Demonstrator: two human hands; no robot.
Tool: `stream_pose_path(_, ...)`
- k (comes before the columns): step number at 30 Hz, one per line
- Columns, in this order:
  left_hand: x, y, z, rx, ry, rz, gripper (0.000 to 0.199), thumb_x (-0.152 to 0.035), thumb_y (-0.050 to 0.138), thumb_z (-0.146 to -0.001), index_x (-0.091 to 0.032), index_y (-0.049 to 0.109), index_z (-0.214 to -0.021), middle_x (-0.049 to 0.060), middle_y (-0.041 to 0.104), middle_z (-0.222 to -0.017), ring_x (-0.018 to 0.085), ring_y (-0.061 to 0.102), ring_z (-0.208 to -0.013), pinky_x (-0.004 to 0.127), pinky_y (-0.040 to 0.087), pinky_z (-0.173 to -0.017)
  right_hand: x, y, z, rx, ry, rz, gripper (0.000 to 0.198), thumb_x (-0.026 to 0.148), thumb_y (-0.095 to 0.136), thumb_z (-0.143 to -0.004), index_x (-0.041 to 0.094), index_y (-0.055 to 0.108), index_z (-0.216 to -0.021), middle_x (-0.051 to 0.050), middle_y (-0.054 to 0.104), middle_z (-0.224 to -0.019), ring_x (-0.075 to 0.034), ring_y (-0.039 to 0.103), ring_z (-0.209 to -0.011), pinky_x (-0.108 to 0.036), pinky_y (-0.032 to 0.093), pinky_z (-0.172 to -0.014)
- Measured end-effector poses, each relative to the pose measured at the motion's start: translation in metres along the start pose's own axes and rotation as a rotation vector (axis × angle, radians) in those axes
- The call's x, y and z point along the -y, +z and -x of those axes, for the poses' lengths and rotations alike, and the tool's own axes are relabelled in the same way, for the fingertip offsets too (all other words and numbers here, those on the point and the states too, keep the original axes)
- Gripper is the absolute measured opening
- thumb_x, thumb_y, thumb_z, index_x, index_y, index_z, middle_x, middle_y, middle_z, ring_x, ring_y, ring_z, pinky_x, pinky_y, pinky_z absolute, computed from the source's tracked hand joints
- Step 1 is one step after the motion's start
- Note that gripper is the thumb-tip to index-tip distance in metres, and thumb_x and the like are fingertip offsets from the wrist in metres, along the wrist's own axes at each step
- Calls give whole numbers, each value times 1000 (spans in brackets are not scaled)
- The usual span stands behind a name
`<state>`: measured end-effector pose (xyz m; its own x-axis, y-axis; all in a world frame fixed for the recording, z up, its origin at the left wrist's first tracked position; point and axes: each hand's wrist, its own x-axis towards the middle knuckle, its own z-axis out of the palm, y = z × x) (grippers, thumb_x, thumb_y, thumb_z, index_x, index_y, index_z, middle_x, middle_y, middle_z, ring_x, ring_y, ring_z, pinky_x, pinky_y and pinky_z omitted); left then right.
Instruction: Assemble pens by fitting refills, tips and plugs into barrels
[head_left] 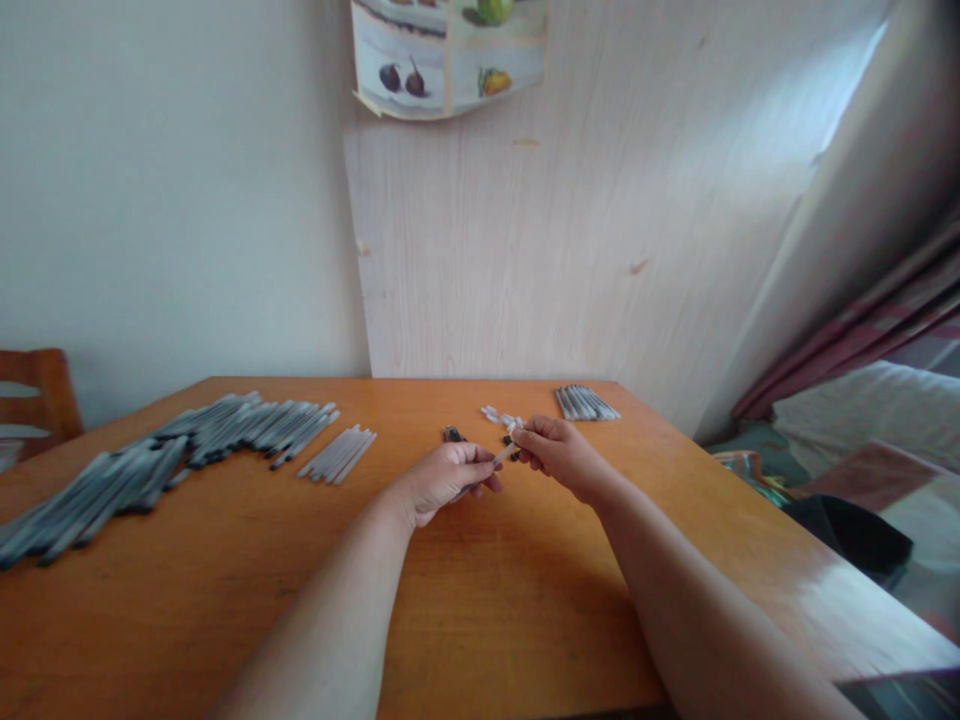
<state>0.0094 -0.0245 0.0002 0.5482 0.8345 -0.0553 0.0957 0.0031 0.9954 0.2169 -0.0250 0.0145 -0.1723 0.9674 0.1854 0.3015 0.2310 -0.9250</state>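
Observation:
My left hand (456, 474), fingers closed, holds a slim pen (504, 455) whose pale, whitish end points up to the right. At that end the fingertips of my right hand (551, 450) are pinched together; whether a small part sits between them is hidden. Small white pieces (501, 416) lie just beyond my right hand, with a few small black pieces (511, 446) partly covered by the fingers. Behind my left hand is a small dark heap (453, 434), too blurred to name.
Many grey pens with dark ends (255, 430) spread along the table's left side. Beside them lies a group of whitish tubes (339, 455). A neat row of grey pens (586, 402) rests at the back right. A wooden chair (52, 395) stands left; a black container (847, 535) is off the right edge.

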Motion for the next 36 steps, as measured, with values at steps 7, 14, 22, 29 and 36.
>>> stream_pose_path(7, 0, 3, -1, 3, 15, 2, 24, -34, 66, -79, -14, 64, -92, 8, 71, -84, 10, 53, -67, 25, 36, -64, 5, 1, 2, -8, -52, 135, 35, 45, 51, -85, 18, 49, -63, 3, 46, -55, -9, 37, -50, -23, 27, -47)
stream_pose_path(14, 2, 4, -2, 13, 36, -3, 25, -34, 67, -78, -14, 63, -92, 8, 70, -83, 13, 57, -71, 26, 38, -68, -3, 0, -1, 27, -61, 143, 39, 51, 49, -86, 20, 46, -62, 5, 36, -54, -9, 28, -49, -23, 22, -47)
stream_pose_path(22, -5, 6, 2, -5, 25, -8, 24, -35, 68, -78, -14, 64, -90, 7, 70, -83, 11, 55, -66, 25, 37, -65, 0, 3, -1, -45, -54, 136, 56, 67, 43, -85, 20, 38, -54, 4, 33, -50, -9, 27, -49, -25, 24, -47)
stream_pose_path(29, -2, 1, 0, -25, 12, 4, 32, -40, 65, -79, -14, 64, -97, 9, 71, -88, 10, 52, -63, 24, 30, -57, 6, 0, 1, -44, -52, -39, 45, 58, 46, -86, 17, 55, -70, 0, 54, -59, -10, 45, -51, -24, 34, -49)
stream_pose_path(36, -4, 0, 1, -15, 9, 39, 35, -43, 65, -79, -14, 65, -97, 10, 71, -88, 11, 53, -64, 25, 32, -59, 2, -1, -2, 29, -63, -112, 30, 47, 57, -81, 17, 56, -77, -2, 60, -68, -10, 49, -56, -23, 38, -53)
